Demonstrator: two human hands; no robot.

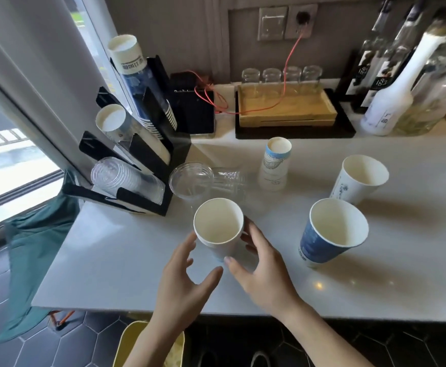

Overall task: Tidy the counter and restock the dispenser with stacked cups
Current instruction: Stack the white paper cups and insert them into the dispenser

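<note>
A white paper cup (217,229) stands upright near the counter's front. My right hand (261,271) wraps its right side, thumb and fingers on its wall. My left hand (187,282) hovers open just left of it, fingers spread, apart from the cup. A blue paper cup (330,234) and a white printed cup (356,181) stand upright to the right. An upside-down stack of white cups (274,165) stands further back. Clear plastic cups (203,181) lie on their side beside the black dispenser (142,165), whose slanted slots hold paper and clear cup stacks.
A wooden tray (285,112) with several glass jars stands at the back, with a red cable across it. Bottles (391,96) crowd the back right. A dark tablet (195,112) lies by the dispenser. A green cloth (34,242) hangs off the counter's left edge.
</note>
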